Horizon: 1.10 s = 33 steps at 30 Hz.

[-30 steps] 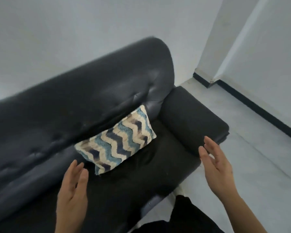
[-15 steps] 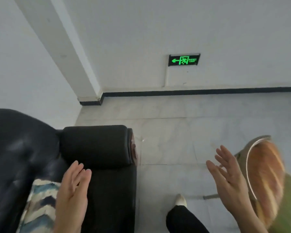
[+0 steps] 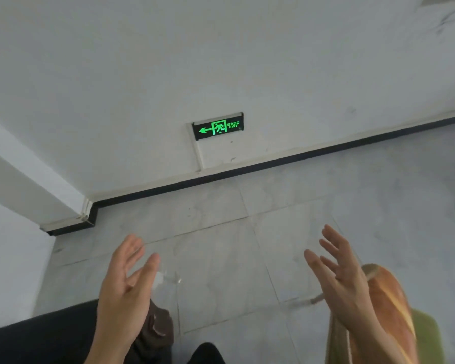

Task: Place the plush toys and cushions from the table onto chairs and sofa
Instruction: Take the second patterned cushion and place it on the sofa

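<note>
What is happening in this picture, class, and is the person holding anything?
A person stands over a pale tiled floor, both hands raised, palms facing each other. The left hand and the right hand are open and hold nothing. At the bottom left shows a dark sofa armrest; at the bottom right, behind the right hand, is an orange-brown, blurred object on something green. A green exit sign glows low on the white wall. No cushion or plush toy can be made out with certainty.

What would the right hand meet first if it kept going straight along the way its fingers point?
Probably nothing nearby. The right hand is open and empty, fingers aimed up and forward over the bare tiled floor. The chair lies beside and below it, off that line. Depth is unclear.
</note>
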### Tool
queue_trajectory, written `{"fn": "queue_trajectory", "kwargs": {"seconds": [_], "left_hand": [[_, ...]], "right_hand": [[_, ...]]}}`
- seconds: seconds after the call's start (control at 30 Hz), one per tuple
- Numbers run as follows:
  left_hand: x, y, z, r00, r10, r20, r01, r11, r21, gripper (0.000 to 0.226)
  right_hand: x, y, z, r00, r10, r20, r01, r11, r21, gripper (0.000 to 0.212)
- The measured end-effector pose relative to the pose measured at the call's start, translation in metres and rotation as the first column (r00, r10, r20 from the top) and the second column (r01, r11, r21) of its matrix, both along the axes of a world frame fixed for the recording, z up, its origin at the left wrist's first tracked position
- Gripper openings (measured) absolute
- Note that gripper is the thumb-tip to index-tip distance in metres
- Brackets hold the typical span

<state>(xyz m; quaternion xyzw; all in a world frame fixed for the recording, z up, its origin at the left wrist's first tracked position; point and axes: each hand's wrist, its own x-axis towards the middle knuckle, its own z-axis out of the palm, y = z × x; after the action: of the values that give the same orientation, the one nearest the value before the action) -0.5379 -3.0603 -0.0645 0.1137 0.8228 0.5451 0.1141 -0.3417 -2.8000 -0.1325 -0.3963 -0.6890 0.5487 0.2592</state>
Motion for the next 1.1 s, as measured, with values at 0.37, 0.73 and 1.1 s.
{"fn": "queue_trajectory", "kwargs": {"seconds": [0.37, 0.73, 1.1], "left_hand": [[-0.217, 0.299, -0.023, 0.945, -0.287, 0.157, 0.274, 0.957, 0.1, 0.044], [-0.197, 0.693, -0.016, 0.686, -0.725, 0.06, 0.719, 0.688, 0.095, 0.048], [-0.14, 1.032, 0.011, 0.58, -0.814, 0.03, 0.801, 0.577, 0.162, 0.049]], "right_hand": [[-0.131, 0.203, 0.009, 0.946, -0.319, 0.053, 0.315, 0.946, 0.073, 0.074], [-0.067, 0.402, -0.021, 0.586, -0.81, -0.022, 0.809, 0.587, -0.036, 0.068], [-0.021, 0.743, -0.004, 0.622, -0.78, 0.07, 0.782, 0.623, 0.0, 0.071]]}}
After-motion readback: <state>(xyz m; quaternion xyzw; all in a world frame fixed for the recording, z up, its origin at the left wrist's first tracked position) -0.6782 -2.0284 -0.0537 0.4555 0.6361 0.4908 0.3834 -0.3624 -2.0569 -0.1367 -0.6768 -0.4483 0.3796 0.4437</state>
